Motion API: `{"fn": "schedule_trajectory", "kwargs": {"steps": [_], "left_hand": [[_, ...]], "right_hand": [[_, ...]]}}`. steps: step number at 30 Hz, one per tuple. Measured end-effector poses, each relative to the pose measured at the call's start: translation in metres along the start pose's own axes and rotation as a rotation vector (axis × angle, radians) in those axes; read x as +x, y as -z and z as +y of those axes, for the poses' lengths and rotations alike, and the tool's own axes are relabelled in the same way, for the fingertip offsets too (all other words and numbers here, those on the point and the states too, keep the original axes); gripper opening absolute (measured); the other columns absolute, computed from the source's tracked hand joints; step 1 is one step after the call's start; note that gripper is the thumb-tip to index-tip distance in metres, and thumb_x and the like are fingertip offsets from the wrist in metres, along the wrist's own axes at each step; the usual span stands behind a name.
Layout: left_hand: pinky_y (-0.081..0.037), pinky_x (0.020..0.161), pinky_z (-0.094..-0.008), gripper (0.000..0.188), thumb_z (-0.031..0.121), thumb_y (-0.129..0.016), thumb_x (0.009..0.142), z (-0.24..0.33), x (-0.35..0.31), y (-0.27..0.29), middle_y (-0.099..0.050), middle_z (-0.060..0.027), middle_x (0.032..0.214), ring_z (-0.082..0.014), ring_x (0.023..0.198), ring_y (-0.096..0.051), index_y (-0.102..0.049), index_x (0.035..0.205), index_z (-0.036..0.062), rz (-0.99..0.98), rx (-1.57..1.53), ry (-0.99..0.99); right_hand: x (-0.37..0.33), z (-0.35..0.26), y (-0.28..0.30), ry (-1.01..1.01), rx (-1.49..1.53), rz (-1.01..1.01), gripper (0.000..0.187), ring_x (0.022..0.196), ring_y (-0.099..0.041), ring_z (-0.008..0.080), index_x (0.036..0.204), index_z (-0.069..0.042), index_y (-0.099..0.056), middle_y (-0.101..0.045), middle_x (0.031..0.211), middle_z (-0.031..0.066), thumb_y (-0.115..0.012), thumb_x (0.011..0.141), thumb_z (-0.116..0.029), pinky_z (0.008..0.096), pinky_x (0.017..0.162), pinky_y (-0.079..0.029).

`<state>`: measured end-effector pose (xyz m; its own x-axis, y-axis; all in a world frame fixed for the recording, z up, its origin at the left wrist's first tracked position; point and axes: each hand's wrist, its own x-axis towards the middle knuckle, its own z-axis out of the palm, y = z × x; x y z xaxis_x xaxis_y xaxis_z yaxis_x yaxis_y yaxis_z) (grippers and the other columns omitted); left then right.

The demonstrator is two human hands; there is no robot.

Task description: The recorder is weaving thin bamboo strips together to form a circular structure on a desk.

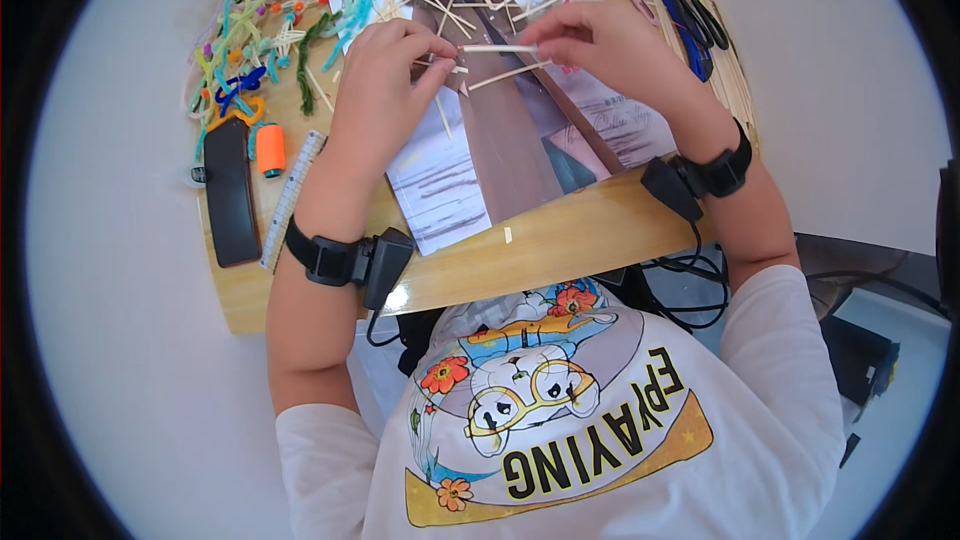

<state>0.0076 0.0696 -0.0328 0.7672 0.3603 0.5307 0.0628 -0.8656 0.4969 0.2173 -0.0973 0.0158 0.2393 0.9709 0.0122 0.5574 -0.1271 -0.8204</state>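
A thin pale wooden stick (495, 48) spans the gap between my hands, above a magazine (440, 185) with a figure in a long brown coat on its cover. My left hand (393, 80) has its thumb and fingers pinched at the stick's left end. At the other end, the thumb and forefinger of my right hand (605, 45) close around the tip. Just below lies a second pale stick (505, 76), slanting up to the right. Several more short sticks (455, 12) lie crossed over the magazine's upper part, beyond my fingers.
Left of the magazine are a black phone (230, 195), an orange thread spool (270, 150), a clear ruler (291, 202) and colourful pipe-cleaner crafts (240, 50). To the right sit black-handled scissors (708, 22) and a row of long wooden sticks (738, 90). A stick scrap (507, 235) lies near the table's front edge.
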Motion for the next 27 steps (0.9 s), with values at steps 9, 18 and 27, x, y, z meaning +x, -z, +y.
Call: {"fn": "schedule_trajectory", "kwargs": {"steps": [9,18,27], "left_hand": [[-0.044,0.098,-0.039,0.014,0.013,-0.077,0.084,0.012,-0.002,-0.01,-0.066,-0.0052,0.109,-0.0271,0.11,-0.058,-0.078,0.098,0.0106,-0.199,0.015,-0.078],[-0.045,0.096,-0.0404,0.011,0.01,-0.077,0.082,0.018,0.0,-0.008,-0.067,-0.0046,0.101,-0.029,0.105,-0.059,-0.076,0.093,0.0093,-0.134,0.01,-0.076],[-0.045,0.095,-0.041,0.012,0.009,-0.075,0.084,0.016,-0.001,-0.005,-0.067,-0.0055,0.104,-0.0286,0.105,-0.06,-0.076,0.096,0.0085,-0.199,0.016,-0.094]], "right_hand": [[-0.03,0.03,-0.022,0.193,-0.12,0.041,0.011,0.082,-0.069,0.0267,0.1,-0.003,-0.076,-0.073,0.093,0.0101,-0.071,0.091,-0.008,0.0348,0.076,-0.055],[-0.038,0.026,-0.012,0.157,-0.181,0.146,0.013,0.092,-0.066,0.0278,0.104,-0.006,-0.074,-0.069,0.097,0.0097,-0.071,0.093,-0.013,0.037,0.08,-0.053],[-0.055,0.019,-0.019,0.386,-0.29,-0.016,0.024,0.099,-0.065,0.0319,0.114,-0.009,-0.071,-0.071,0.106,0.0117,-0.072,0.091,-0.014,0.0404,0.088,-0.054]]}}
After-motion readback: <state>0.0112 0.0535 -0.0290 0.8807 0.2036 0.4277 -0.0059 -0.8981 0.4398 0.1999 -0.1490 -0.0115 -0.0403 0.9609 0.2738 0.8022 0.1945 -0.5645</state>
